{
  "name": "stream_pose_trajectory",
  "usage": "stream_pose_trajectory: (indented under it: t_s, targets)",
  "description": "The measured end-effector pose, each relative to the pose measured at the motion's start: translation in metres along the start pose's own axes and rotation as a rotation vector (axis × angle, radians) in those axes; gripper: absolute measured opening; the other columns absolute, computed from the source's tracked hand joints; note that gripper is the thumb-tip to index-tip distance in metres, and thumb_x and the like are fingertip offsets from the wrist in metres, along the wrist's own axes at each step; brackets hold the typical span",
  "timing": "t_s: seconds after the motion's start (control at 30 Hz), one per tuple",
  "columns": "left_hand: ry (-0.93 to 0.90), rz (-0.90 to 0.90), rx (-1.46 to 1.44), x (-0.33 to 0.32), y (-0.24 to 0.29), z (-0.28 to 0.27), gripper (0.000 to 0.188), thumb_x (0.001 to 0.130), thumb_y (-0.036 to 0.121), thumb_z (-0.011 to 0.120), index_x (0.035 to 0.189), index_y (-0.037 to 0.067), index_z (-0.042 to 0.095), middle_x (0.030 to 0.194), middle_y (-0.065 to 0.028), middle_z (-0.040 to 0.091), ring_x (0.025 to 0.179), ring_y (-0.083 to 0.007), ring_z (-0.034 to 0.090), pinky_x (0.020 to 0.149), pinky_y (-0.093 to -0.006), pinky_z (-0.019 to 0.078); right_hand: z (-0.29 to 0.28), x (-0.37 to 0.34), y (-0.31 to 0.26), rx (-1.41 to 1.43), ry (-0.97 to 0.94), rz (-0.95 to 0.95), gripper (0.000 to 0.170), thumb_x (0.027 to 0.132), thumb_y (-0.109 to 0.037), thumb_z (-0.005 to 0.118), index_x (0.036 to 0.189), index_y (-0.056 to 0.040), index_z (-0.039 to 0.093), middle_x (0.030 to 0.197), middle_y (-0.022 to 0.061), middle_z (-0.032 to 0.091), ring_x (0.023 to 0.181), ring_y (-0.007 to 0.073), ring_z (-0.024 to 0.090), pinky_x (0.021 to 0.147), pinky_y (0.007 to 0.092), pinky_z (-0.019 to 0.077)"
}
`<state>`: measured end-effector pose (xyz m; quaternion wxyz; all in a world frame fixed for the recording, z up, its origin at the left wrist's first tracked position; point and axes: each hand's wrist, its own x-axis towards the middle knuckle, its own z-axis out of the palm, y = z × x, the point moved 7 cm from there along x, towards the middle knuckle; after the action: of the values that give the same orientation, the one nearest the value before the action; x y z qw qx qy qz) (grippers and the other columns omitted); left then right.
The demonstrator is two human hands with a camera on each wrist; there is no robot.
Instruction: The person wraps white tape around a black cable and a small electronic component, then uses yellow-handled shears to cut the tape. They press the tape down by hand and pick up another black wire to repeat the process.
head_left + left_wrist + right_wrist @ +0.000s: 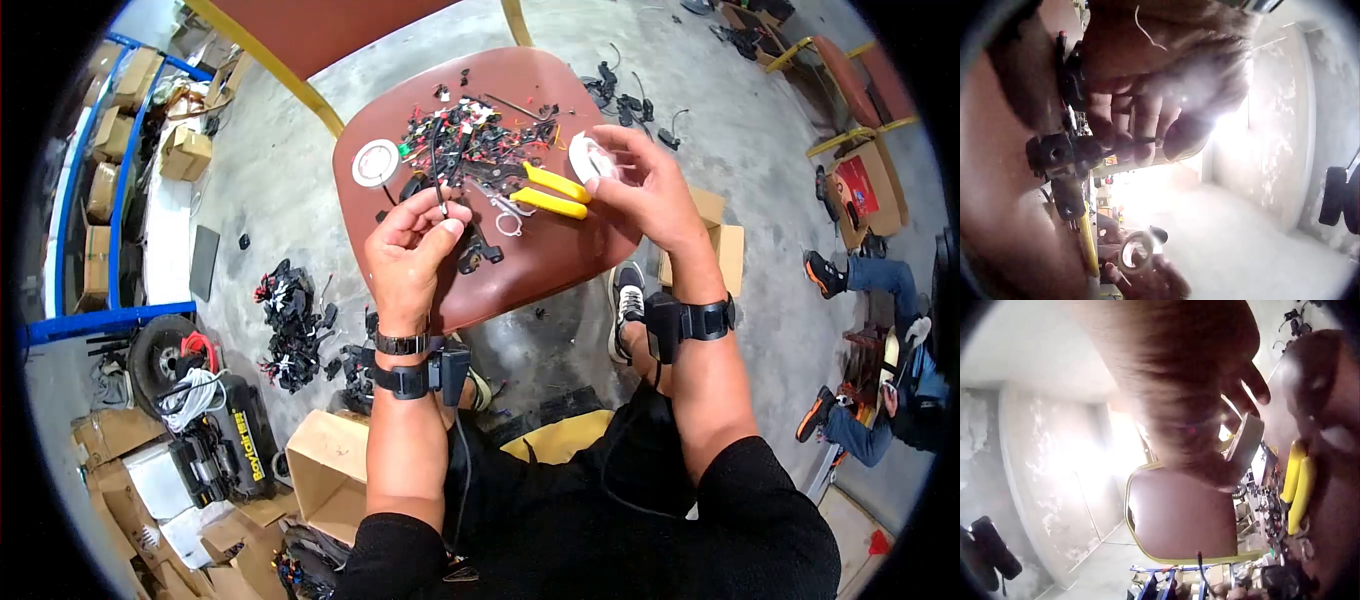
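Note:
My left hand [408, 245] pinches a thin black cable [436, 160] between thumb and fingertips, over the near left part of the brown chair seat [560, 90]. To the right, my right hand [650, 190] grips a white roll of tape [590, 160]; its open ring [1137, 252] shows in the left wrist view. Between the hands lies a tool with yellow handles [553, 192], its head among the parts. A heap of small black, red and white cable pieces [480, 130] covers the middle of the seat. Black plastic parts [480, 252] lie close to my left hand.
A round white disc with red print [376, 163] lies at the seat's left edge. Black cable bundles [292, 325] are on the floor at left, near an open cardboard box [330, 470]. Another person's legs [880, 280] show at far right.

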<state>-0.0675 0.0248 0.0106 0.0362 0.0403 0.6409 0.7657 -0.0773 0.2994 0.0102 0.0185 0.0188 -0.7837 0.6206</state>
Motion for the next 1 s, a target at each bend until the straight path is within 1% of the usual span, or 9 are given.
stream_pose_trajectory:
  t_s: [0.07,0.17,0.23,0.3,0.4,0.47,0.57,0.73,1.0]
  targets:
    - [-0.006,-0.021,-0.06,0.001,-0.004,-0.003,0.03,0.087,-0.003,0.061,0.117,-0.005,0.062,0.099,-0.0097,0.07,0.092,-0.0144,0.065,0.085,-0.0274,0.0514,0.021,-0.002,-0.003,0.383,-0.124,0.059,0.055,0.079,-0.009,0.074,0.13,-0.0005,0.054,0.119,0.0094,0.06,0.109,0.0176,0.059,0.094,0.0318,0.0487]
    - [-0.022,-0.021,-0.182,0.001,-0.006,-0.002,0.027,0.09,0.0,0.06,0.116,-0.006,0.062,0.099,-0.0125,0.071,0.092,-0.0165,0.067,0.083,-0.0274,0.0524,0.052,-0.009,-0.015,0.519,-0.284,0.043,0.058,0.08,0.0,0.071,0.135,-0.0004,0.049,0.122,0.0092,0.059,0.111,0.0161,0.058,0.097,0.031,0.0471]
    - [-0.029,-0.1,-0.223,-0.001,-0.014,-0.002,0.028,0.09,0.001,0.06,0.117,-0.007,0.06,0.1,-0.0149,0.07,0.089,-0.0198,0.067,0.083,-0.0312,0.0542,0.069,-0.015,-0.025,0.608,-0.371,0.049,0.063,0.079,0.004,0.068,0.138,0.0005,0.045,0.124,0.0103,0.059,0.116,0.0181,0.057,0.099,0.0326,0.0462]
    - [-0.047,-0.122,-0.276,-0.001,-0.021,-0.001,0.027,0.091,0.002,0.062,0.116,-0.007,0.061,0.1,-0.0162,0.07,0.088,-0.0219,0.068,0.083,-0.0344,0.0554,0.078,-0.016,-0.029,0.637,-0.419,0.025,0.063,0.079,0.005,0.066,0.137,0.0014,0.045,0.126,0.0111,0.058,0.119,0.0195,0.056,0.101,0.0333,0.0454]
    - [-0.073,-0.091,-0.263,-0.002,-0.018,0.003,0.025,0.093,0.001,0.06,0.116,-0.007,0.062,0.099,-0.0139,0.071,0.089,-0.0165,0.068,0.081,-0.0268,0.0538,0.088,-0.016,-0.034,0.676,-0.472,0.025,0.064,0.076,0.007,0.064,0.137,0.0029,0.045,0.129,0.0127,0.057,0.125,0.0213,0.053,0.104,0.0343,0.0435]
    - [-0.043,-0.08,-0.274,-0.004,-0.016,0.004,0.026,0.091,0.0,0.061,0.116,-0.007,0.063,0.1,-0.0125,0.071,0.09,-0.015,0.067,0.082,-0.0259,0.0535,0.091,-0.017,-0.037,0.727,-0.494,0.061,0.064,0.076,0.006,0.065,0.137,0.0031,0.045,0.13,0.0129,0.057,0.126,0.0212,0.052,0.105,0.0345,0.043]
    - [-0.031,-0.076,-0.261,-0.002,-0.017,0.003,0.026,0.09,-0.001,0.062,0.115,-0.006,0.064,0.1,-0.0109,0.071,0.088,-0.0134,0.067,0.081,-0.0251,0.0533,0.093,-0.016,-0.04,0.608,-0.493,-0.013,0.065,0.075,0.007,0.064,0.138,0.0027,0.044,0.131,0.013,0.056,0.127,0.0202,0.051,0.105,0.0339,0.0428]
    - [-0.03,-0.082,-0.12,-0.001,-0.016,-0.003,0.026,0.088,-0.003,0.062,0.113,-0.005,0.065,0.096,-0.0082,0.07,0.081,-0.0106,0.065,0.074,-0.0234,0.0533,0.098,-0.015,-0.037,0.587,-0.501,-0.022,0.067,0.075,0.009,0.062,0.138,0.0024,0.043,0.13,0.0131,0.055,0.125,0.0192,0.051,0.105,0.0327,0.0429]
    - [-0.023,-0.062,-0.159,0.001,-0.018,-0.001,0.025,0.088,-0.003,0.062,0.112,-0.005,0.066,0.094,-0.0092,0.07,0.076,-0.0111,0.065,0.064,-0.024,0.0559,0.104,-0.013,-0.043,0.582,-0.482,0.013,0.071,0.075,0.01,0.061,0.141,0.0003,0.039,0.13,0.0142,0.054,0.118,0.0198,0.056,0.1,0.0332,0.0473]
